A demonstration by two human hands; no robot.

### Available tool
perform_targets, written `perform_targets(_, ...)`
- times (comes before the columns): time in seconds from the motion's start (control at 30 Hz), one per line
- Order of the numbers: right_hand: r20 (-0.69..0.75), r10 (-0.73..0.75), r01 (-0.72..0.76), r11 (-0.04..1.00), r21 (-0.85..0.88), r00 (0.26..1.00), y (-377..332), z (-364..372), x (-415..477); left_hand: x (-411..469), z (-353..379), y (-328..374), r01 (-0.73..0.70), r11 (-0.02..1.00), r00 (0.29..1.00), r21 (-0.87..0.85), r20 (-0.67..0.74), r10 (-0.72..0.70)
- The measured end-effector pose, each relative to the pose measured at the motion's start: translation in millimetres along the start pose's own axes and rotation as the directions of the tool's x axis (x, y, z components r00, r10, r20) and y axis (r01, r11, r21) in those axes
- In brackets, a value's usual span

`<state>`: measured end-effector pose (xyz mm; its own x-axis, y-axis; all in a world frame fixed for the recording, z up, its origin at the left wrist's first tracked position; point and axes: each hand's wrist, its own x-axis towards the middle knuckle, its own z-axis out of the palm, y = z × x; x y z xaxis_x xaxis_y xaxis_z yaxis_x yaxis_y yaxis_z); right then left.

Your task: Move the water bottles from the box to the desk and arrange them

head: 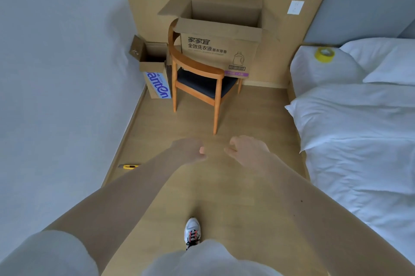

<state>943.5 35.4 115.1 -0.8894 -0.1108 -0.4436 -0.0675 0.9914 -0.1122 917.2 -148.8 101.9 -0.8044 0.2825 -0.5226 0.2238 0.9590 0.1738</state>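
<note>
A large open cardboard box (221, 49) with printed text stands on a wooden chair (197, 82) against the far wall; its inside is hidden from here. A smaller open box (155, 71) with blue lettering stands on the floor left of the chair, and it looks dark inside. No water bottle and no desk are in view. My left hand (188, 150) and my right hand (247, 152) hang side by side over the floor, well short of the chair. Both have loosely curled fingers and hold nothing.
A bed (359, 129) with white bedding fills the right side, with a yellow tape roll (324, 54) on its pillow. A yellow utility knife (129, 166) lies on the floor by the left wall. My shoe (192, 232) is on the wooden floor below.
</note>
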Motion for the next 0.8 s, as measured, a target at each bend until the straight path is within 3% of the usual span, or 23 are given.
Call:
perform_targets(0.2, -0.011, 0.013, -0.013, 1.000, 0.012, 1.000, -24.1, -34.7, 48.3, 50.1, -42.7, -45.1, -0.056, 0.997, 0.996, -0.045, -0.071, 0.053)
perform_targets(0.53, -0.006, 0.008, -0.008, 1.000, -0.011, 1.000, -29.0, -74.2, 120.1, 114.3, -75.1, -73.5, -0.070, 0.990, 0.997, -0.121, -0.041, 0.066)
perform_targets(0.8, 0.015, -0.063, 0.063, 0.998, -0.002, 0.998, -9.0, -98.4, 215.7, 184.5, -116.9, -84.2, 0.006, 0.995, 0.999, -0.096, 0.036, -0.002)
